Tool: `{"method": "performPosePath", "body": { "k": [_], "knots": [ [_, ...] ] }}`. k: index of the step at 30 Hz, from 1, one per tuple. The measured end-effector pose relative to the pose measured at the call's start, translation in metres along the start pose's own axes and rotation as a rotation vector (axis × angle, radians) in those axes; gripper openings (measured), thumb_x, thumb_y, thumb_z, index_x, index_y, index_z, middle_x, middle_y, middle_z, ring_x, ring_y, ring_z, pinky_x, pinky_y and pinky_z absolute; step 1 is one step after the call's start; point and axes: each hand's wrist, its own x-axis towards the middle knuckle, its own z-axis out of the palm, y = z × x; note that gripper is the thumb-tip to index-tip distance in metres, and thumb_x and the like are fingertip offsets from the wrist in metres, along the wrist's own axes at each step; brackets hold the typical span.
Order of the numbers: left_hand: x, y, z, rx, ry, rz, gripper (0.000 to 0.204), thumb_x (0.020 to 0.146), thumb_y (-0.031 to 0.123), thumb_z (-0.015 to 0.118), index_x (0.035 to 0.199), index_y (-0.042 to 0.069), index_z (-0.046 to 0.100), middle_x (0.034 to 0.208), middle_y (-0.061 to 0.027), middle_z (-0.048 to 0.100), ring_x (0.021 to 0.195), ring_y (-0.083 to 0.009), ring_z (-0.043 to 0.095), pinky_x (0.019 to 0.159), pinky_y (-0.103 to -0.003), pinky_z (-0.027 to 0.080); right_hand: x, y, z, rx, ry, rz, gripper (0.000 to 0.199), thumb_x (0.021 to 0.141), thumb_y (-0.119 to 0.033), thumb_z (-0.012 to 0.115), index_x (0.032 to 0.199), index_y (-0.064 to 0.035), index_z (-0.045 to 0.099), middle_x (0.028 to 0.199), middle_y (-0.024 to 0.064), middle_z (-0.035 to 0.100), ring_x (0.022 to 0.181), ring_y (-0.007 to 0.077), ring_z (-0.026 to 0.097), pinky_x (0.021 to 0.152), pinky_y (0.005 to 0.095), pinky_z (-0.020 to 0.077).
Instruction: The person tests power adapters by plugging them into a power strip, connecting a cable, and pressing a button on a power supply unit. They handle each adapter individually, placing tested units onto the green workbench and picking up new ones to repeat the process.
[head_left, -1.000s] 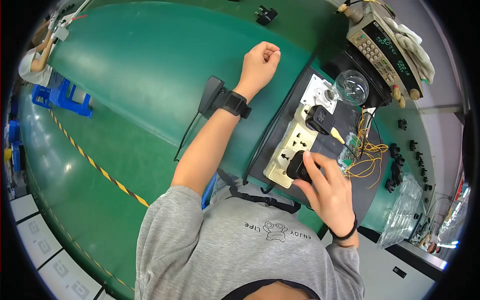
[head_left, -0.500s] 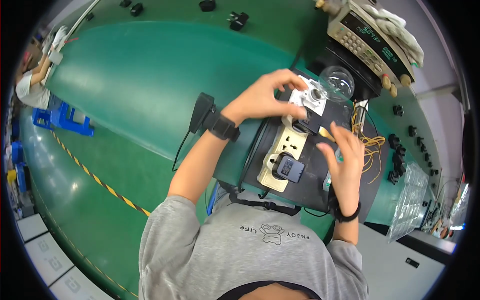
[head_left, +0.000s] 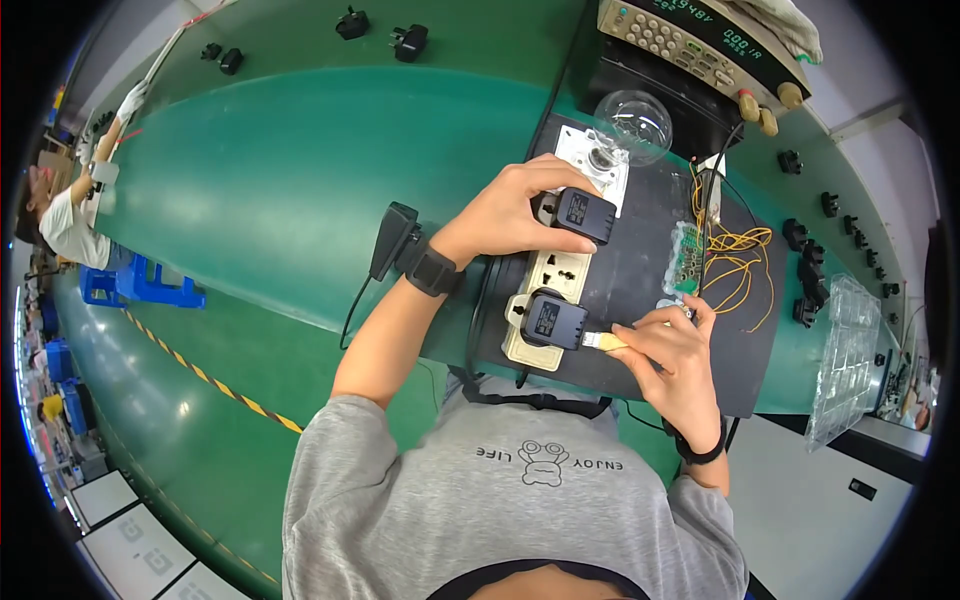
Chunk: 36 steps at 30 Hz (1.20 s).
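Note:
My left hand (head_left: 505,215) is closed around the black power adapter (head_left: 585,215) at the far end of a cream power strip (head_left: 558,277), thumb and fingers on its sides. A second black adapter (head_left: 553,321) sits in the strip's near end. My right hand (head_left: 675,355) pinches a yellow-backed USB plug (head_left: 605,341) whose metal end meets this near adapter's right edge; how deep it sits I cannot tell. Just beyond my right fingers lies a green circuit board (head_left: 687,258) with yellow wires (head_left: 735,255).
Past the strip stand a clear glass bulb (head_left: 633,128) on a white base and a bench meter (head_left: 700,45) with a lit display. A black adapter with a cord (head_left: 394,242) lies left of my wrist. Clear plastic trays (head_left: 845,360) are at right. Another person (head_left: 72,215) works far left.
My right hand has come nearer and closed on the yellow USB plug, which has gone from beside the far adapter to the near one. The left hand now grips the far adapter.

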Motion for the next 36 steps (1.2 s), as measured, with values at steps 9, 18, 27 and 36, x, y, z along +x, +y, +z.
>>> {"method": "performPosePath", "body": {
  "k": [9, 18, 27, 36],
  "knots": [
    [0.001, 0.003, 0.0, -0.01, -0.028, -0.072, 0.044, 0.061, 0.017, 0.082, 0.099, 0.004, 0.065, 0.101, -0.0079, 0.062, 0.096, -0.0201, 0.058, 0.085, -0.031, 0.045, -0.004, -0.002, 0.006, 0.032, 0.085, -0.02, 0.018, 0.069, -0.013, 0.073, 0.086, -0.005, 0.07, 0.063, 0.0007, 0.06, 0.068, 0.0153, 0.053, 0.092, 0.0395, 0.0293],
    [0.001, 0.005, -0.001, 0.028, -0.031, -0.059, 0.045, 0.061, 0.017, 0.082, 0.1, 0.004, 0.065, 0.102, -0.0079, 0.062, 0.097, -0.0206, 0.058, 0.085, -0.032, 0.045, 0.0, -0.01, 0.012, -0.03, 0.134, -0.062, 0.019, 0.068, -0.012, 0.074, 0.085, -0.0035, 0.07, 0.065, 0.0005, 0.061, 0.064, 0.0152, 0.051, 0.088, 0.039, 0.0305],
    [0.0, 0.013, -0.019, -0.196, 0.246, 0.121, 0.048, 0.063, 0.015, 0.08, 0.105, 0.003, 0.061, 0.108, -0.0103, 0.061, 0.101, -0.0218, 0.057, 0.088, -0.033, 0.044, 0.025, 0.041, -0.046, -0.222, 0.216, 0.104, 0.045, 0.069, -0.027, 0.074, 0.106, -0.004, 0.064, 0.085, 0.0052, 0.062, 0.082, 0.0206, 0.056, 0.096, 0.042, 0.0288],
    [0.035, -0.075, -0.055, 0.553, 0.639, -0.257, 0.041, 0.075, 0.017, 0.075, 0.111, 0.004, 0.058, 0.078, 0.0054, 0.042, 0.064, -0.0055, 0.034, 0.057, -0.019, 0.032, 0.153, 0.302, -0.089, -0.275, 0.283, 0.263, 0.055, 0.068, -0.015, 0.071, 0.119, -0.001, 0.053, 0.114, 0.0197, 0.057, 0.104, 0.0353, 0.054, 0.093, 0.0385, 0.0414]
  ]
}}
